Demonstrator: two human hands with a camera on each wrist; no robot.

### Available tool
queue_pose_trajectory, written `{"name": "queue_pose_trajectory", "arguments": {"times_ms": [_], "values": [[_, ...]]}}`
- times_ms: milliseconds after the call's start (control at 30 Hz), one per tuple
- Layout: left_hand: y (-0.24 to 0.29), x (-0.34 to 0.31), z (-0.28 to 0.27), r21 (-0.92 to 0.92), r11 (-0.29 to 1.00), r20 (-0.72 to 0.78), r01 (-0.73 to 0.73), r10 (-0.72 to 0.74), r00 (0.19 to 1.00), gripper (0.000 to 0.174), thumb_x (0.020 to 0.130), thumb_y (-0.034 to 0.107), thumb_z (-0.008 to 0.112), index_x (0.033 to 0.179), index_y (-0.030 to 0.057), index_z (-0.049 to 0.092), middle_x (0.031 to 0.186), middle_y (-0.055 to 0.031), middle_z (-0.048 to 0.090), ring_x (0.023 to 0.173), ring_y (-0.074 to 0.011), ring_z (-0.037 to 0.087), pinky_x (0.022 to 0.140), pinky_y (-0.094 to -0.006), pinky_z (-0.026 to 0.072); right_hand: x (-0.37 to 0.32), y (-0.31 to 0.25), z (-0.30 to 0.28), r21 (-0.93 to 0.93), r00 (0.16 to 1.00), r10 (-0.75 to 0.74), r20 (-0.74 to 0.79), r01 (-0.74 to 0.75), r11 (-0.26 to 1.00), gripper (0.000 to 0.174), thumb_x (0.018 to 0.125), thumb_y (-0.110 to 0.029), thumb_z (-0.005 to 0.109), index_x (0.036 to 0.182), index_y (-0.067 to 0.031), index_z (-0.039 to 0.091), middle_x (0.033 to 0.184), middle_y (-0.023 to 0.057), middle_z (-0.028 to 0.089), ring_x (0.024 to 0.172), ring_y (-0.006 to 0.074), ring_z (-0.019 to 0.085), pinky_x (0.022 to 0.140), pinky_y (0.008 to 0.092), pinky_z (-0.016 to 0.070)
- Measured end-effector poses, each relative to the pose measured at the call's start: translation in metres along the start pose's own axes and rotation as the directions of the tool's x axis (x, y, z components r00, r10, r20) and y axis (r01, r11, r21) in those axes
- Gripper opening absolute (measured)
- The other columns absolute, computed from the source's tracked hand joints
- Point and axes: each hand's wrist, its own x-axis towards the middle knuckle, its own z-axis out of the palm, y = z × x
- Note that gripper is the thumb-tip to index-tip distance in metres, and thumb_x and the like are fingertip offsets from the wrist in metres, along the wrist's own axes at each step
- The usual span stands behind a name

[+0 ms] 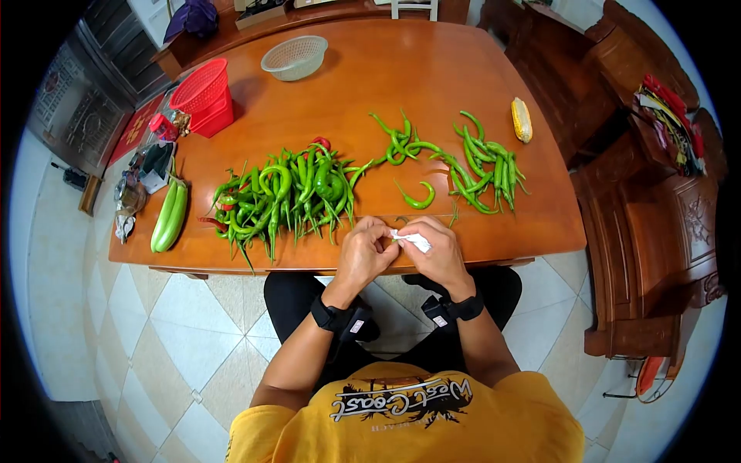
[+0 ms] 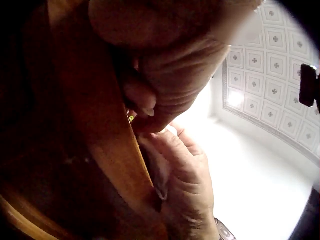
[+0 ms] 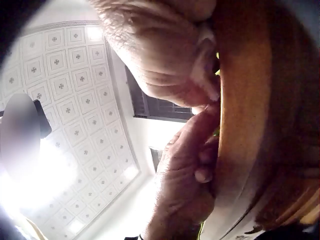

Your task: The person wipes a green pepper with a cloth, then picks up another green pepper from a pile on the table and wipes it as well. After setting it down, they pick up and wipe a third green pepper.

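My right hand (image 1: 434, 251) grips a crumpled white tissue (image 1: 417, 240) near the table's front edge. Beside it, my left hand (image 1: 364, 253) has its fingers curled in, thumb and forefinger meeting at the tissue's left end. A sliver of a green chili pepper (image 1: 396, 242) shows between the two hands; the fingers hide most of it. In the left wrist view a yellow-green bit (image 2: 131, 118) appears by the left fingertips. Just beyond the hands lies a single curved green pepper (image 1: 419, 199). A large heap of green peppers (image 1: 289, 189) spreads out left of the hands.
Smaller groups of peppers (image 1: 494, 166) lie to the right and farther back. A corn cob (image 1: 522, 120) sits near the right edge. On the left are a pale green eggplant (image 1: 170, 216) and red baskets (image 1: 207, 96). A pale colander (image 1: 295, 58) stands at the back.
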Motion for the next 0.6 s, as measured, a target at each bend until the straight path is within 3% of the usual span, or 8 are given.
{"name": "queue_pose_trajectory", "arguments": {"times_ms": [167,400,500,600], "values": [[0.0018,-0.0008,0.0004,-0.027,1.0,-0.006,0.004,-0.004,1.0,0.016,0.077,0.005,0.076,0.089,-0.0039,0.071,0.089,-0.0079,0.062,0.056,-0.011,0.055,0.052,-0.0252,0.0451,0.0015,0.0008,0.0087,-0.205,0.985,-0.004,-0.173,-0.032,0.978,0.014,0.079,-0.003,0.07,0.093,-0.0025,0.066,0.09,0.0134,0.064,0.088,0.0345,0.061,0.077,0.042,0.0492],[-0.0011,-0.0018,0.0017,-0.016,1.0,-0.001,-0.011,0.011,1.0,0.015,0.077,0.003,0.076,0.09,-0.0033,0.072,0.088,-0.0071,0.061,0.057,-0.0101,0.055,0.052,-0.0242,0.0452,0.0011,0.0019,0.0101,-0.21,0.962,0.048,-0.268,-0.107,0.972,0.017,0.079,-0.002,0.069,0.095,-0.0018,0.065,0.09,0.0142,0.063,0.087,0.036,0.06,0.077,0.0433,0.0485],[-0.0009,-0.0013,0.0014,-0.024,1.0,-0.006,-0.007,0.007,1.0,0.015,0.077,0.003,0.076,0.09,-0.0031,0.072,0.087,-0.0073,0.061,0.057,-0.0102,0.055,0.052,-0.0241,0.0453,0.0006,0.0028,0.0091,-0.197,0.971,0.04,-0.235,-0.088,0.977,0.016,0.078,-0.003,0.07,0.094,-0.002,0.065,0.089,0.0139,0.064,0.087,0.0354,0.061,0.077,0.0427,0.049],[-0.0033,-0.0014,0.0023,-0.019,1.0,-0.012,-0.011,0.011,1.0,0.016,0.076,0.003,0.076,0.09,-0.0029,0.072,0.088,-0.0074,0.062,0.057,-0.0104,0.055,0.052,-0.0243,0.0455,0.0006,0.0007,0.004,-0.07,0.996,-0.057,-0.068,0.052,0.996,0.015,0.078,-0.004,0.07,0.092,-0.0024,0.066,0.089,0.0134,0.064,0.087,0.0346,0.062,0.077,0.0422,0.0494]]}}
